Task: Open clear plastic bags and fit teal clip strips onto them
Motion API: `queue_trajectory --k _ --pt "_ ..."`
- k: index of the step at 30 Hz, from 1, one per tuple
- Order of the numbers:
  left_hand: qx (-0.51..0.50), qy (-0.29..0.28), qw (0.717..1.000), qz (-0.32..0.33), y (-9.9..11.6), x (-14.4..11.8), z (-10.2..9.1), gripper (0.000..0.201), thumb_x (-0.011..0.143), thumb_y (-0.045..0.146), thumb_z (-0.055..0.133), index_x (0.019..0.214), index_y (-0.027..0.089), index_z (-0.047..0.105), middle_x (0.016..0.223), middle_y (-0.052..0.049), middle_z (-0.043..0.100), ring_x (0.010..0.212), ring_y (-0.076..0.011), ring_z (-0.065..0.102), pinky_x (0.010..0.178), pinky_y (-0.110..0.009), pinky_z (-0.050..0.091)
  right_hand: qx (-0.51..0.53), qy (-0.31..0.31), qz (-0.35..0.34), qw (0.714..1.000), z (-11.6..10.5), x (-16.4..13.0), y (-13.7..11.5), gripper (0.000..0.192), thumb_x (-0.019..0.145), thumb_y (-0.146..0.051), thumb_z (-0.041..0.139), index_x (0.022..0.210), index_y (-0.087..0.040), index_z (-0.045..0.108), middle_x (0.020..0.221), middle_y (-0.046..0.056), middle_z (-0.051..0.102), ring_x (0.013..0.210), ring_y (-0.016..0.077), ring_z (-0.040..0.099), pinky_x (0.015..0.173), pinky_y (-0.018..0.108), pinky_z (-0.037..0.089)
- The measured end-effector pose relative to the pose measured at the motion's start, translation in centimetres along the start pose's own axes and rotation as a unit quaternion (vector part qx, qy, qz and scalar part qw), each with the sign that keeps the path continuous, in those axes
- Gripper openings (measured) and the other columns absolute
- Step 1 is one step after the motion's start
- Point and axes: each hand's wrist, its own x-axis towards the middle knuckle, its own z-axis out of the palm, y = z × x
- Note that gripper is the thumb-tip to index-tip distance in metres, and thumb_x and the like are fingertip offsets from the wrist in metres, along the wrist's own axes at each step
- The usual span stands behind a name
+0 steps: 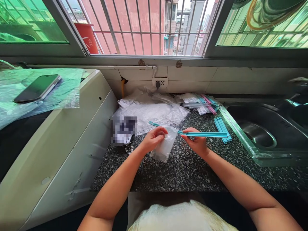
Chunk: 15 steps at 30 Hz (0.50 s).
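surface: speckled dark stone counter (183,170) | on it: heap of clear plastic bags (154,110) at the back; stack of bagged items (197,102) beside the heap; bundle of blue sealing sticks (222,128) near the steel sink (262,131), set in at right

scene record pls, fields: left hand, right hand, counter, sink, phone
left hand: left hand pinches top of small clear bag
right hand: right hand holds teal sealing stick running across the bag top
counter: clear bag pile; spare teal sticks; sealed bags at back
sink: steel sink, to the right
phone: phone, screen dark, on plastic sheet, left
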Motion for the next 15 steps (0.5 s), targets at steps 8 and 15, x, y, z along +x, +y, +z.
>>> queue_trajectory --k 8,15 --pt "-0.017 -0.003 1.0 0.006 0.2 -0.2 -0.8 0.093 0.073 0.029 0.066 0.145 0.026 0.008 0.046 0.012 0.026 0.041 -0.0076 0.022 0.041 -0.022 0.017 0.01 0.009 0.006 1.0 0.0 0.0 -0.2 0.005 0.08 -0.026 0.061 0.08 -0.021 0.062 0.075 0.004 0.067 0.069 0.0177 0.064 0.062 0.032 0.054" --pt "-0.045 0.085 0.995 -0.029 0.3 0.3 -1.4 0.107 0.067 0.029 0.072 0.146 0.023 0.0 0.043 0.014 0.03 0.036 -0.0044 0.023 0.039 -0.02 0.015 0.01 0.011 -0.004 1.0 0.0 0.0 -0.2 0.003 0.08 -0.022 0.062 0.082 -0.021 0.061 0.075 0.004 0.066 0.069 0.0169 0.064 0.061 0.031 0.054"
